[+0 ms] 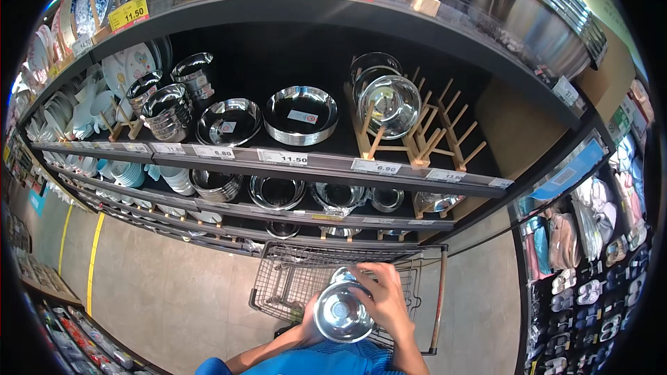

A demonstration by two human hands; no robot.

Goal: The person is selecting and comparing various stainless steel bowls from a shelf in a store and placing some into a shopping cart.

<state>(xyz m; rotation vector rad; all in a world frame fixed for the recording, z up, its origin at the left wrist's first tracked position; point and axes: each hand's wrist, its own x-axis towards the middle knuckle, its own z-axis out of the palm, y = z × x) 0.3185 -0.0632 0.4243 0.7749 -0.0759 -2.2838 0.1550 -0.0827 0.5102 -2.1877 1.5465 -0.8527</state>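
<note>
Close to my body, a shiny stainless steel bowl faces up towards me. My left hand is at its left side, mostly hidden behind it. My right hand reaches over its upper right rim, thumb towards the inside, fingers near a second small shiny metal piece just beyond. Whether that piece is a separate bowl, I cannot tell. On the shelf ahead, round metal bowls lean in a wooden rack, left of which lie wide metal dishes and stacked bowls.
A wire shopping cart stands below the shelves, under and beyond my hands. The shelf edge bears price tags. White crockery fills the far left. Slippers hang on a display at right; packaged goods line the lower left.
</note>
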